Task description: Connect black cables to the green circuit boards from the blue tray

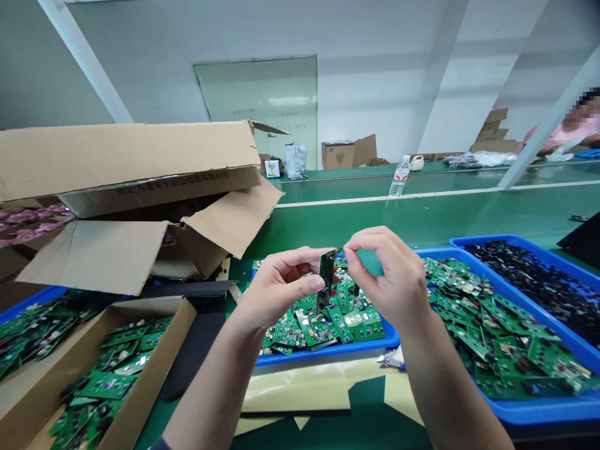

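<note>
Green and narrow, a single circuit board [325, 275] is held upright above the desk [422, 212], over the blue tray [328, 353] heaped with like boards. It is gripped at its lower half between the thumb and fingers of the left hand [276, 287], which is closed on it. Its top edge is met by the right hand [389, 281], whose thumb and forefinger are pinched on a small dark part [338, 252] there. Whether that part is seated in the board or free of it cannot be told. The step in hand is judged to be work on that part. It would be best done with the board steadied by its edges, the pinch set close to the part's base, and force applied straight rather than sideways, so that nothing is bent. A pair of small cutters [389, 358] lies just in front of the tray
</note>
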`<state>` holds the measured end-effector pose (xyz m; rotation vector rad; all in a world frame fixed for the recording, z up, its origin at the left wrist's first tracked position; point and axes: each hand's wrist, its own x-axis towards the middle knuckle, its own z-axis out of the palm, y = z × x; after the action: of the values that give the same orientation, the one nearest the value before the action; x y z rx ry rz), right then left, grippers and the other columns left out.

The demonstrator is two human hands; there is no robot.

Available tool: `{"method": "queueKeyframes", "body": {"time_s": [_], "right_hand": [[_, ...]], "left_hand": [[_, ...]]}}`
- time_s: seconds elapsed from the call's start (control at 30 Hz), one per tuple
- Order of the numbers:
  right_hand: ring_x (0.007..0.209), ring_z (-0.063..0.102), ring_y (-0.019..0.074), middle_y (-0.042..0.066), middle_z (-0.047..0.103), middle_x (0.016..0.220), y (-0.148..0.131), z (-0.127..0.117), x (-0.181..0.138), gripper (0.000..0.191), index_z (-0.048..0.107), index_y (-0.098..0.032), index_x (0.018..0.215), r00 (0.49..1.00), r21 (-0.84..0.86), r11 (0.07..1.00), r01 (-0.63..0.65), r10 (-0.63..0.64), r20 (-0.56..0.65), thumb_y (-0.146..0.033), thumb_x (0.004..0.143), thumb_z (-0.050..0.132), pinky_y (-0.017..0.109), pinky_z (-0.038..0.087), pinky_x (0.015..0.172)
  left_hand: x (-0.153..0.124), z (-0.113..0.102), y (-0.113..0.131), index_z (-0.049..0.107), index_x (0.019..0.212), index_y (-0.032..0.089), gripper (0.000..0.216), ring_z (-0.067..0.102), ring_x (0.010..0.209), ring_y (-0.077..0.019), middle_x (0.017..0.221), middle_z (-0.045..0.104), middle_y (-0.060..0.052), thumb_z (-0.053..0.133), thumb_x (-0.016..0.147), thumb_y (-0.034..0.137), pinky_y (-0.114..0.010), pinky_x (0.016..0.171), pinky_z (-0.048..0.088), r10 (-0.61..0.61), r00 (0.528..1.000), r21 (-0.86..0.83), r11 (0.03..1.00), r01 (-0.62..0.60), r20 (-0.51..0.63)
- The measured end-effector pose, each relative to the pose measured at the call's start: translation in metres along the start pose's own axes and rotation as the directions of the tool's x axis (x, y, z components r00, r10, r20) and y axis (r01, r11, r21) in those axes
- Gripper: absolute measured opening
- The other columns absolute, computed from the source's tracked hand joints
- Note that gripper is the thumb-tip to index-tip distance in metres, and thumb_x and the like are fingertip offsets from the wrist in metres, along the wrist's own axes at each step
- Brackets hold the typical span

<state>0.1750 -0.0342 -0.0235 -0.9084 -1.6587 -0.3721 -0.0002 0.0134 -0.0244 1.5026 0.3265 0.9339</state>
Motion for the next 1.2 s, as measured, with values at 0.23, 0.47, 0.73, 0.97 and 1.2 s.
{"method": "queueKeyframes", "body": {"time_s": [0.23,0.47,0.73,0.97,1.2], "right_hand": [[0.092,0.062,0.0205,0.006,0.063,0.094,0.002,0.003,-0.002,0.015,0.056,-0.023,0.092,1.0,-0.007,1.0,0.026,-0.026,-0.01,-0.01,0.09,0.051,0.038,0.052,0.082],[0.093,0.062,0.0208,0.009,0.058,0.115,-0.005,0.003,-0.005,0.041,0.046,-0.027,0.125,0.946,0.267,0.933,-0.242,0.288,-0.148,-0.019,0.087,0.059,0.04,0.055,0.08],[0.06,0.06,0.0141,-0.002,0.059,0.077,-0.024,-0.006,-0.005,0.047,0.04,-0.026,0.128,0.824,0.561,0.605,-0.565,0.442,0.354,-0.022,0.085,0.057,0.03,0.053,0.055],[0.057,0.058,0.0124,-0.004,0.058,0.07,-0.022,-0.004,-0.003,0.048,0.044,-0.026,0.126,0.818,0.63,0.527,-0.57,0.433,0.378,-0.017,0.08,0.058,0.027,0.052,0.055],[0.056,0.057,0.0126,-0.004,0.056,0.067,-0.021,-0.004,-0.003,0.047,0.045,-0.026,0.127,0.812,0.634,0.513,-0.579,0.433,0.392,-0.024,0.082,0.057,0.026,0.049,0.051]], "left_hand": [[0.002,-0.002,0.005,0.076,0.094,0.018,0.023,0.056,0.073,-0.0117,0.079,0.062,-0.004,0.078,0.075,0.03,-0.021,0.066,0.05,0.004,0.992,0.061,0.998,-0.012,0.127],[-0.003,0.0,0.005,0.072,0.104,0.025,0.032,0.062,0.09,-0.0149,0.096,0.061,-0.004,0.078,0.074,0.017,-0.027,0.083,0.056,0.317,0.948,0.366,0.886,-0.286,-0.026],[-0.006,0.001,0.006,0.068,0.114,0.027,0.037,0.061,0.089,-0.0157,0.098,0.06,-0.005,0.073,0.079,0.017,-0.028,0.079,0.055,0.502,0.861,0.609,0.661,-0.439,0.075],[-0.006,0.004,0.008,0.068,0.114,0.027,0.037,0.061,0.089,-0.0151,0.097,0.061,-0.004,0.073,0.079,0.014,-0.026,0.078,0.054,0.526,0.839,0.629,0.608,-0.484,0.138],[-0.007,0.006,0.01,0.067,0.114,0.027,0.034,0.061,0.086,-0.0151,0.096,0.062,-0.005,0.071,0.081,0.016,-0.027,0.077,0.055,0.539,0.824,0.654,0.563,-0.505,0.172]]}}
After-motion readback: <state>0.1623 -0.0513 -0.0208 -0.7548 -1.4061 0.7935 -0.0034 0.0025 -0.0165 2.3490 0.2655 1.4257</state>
